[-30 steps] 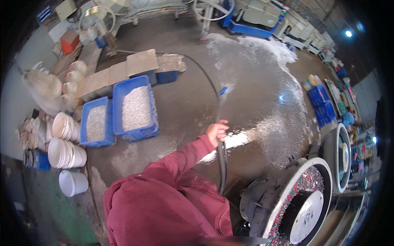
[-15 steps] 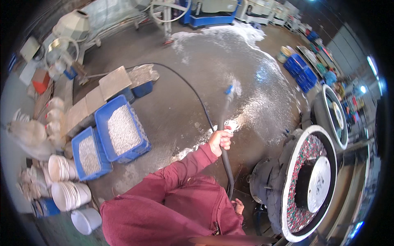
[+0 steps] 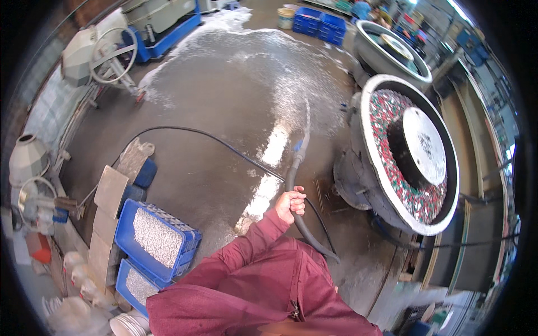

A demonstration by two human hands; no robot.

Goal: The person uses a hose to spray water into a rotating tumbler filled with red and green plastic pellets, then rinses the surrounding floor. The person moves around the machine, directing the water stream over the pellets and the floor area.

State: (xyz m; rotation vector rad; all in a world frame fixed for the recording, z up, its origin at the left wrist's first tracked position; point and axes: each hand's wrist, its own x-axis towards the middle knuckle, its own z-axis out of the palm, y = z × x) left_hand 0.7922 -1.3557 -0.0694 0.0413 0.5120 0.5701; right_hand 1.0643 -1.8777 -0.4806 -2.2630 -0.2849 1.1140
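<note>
My left hand (image 3: 290,205), in a maroon sleeve, is closed around a thick dark grey hose (image 3: 308,231). Past the fist, the hose points away from me and ends in a grey nozzle (image 3: 301,152) with a blue part on its side. A thin stream of water (image 3: 307,115) leaves the nozzle and lands on the wet floor (image 3: 216,106) ahead. Behind the fist the hose bends down to the right, beside my jacket. My right hand does not show.
A round vibrating tub (image 3: 367,168) of red, green and white pieces stands close on the right, another tub (image 3: 367,42) behind it. Blue crates (image 3: 182,252) of pale pellets sit at left. A thin black hose (image 3: 216,137) crosses the floor. White foam (image 3: 224,22) lies by the machines.
My view has swung to the right, so the crates and tubs sit differently in it. My left hand keeps its grip on the hose. My right hand, earlier visible low down, has dropped from sight.
</note>
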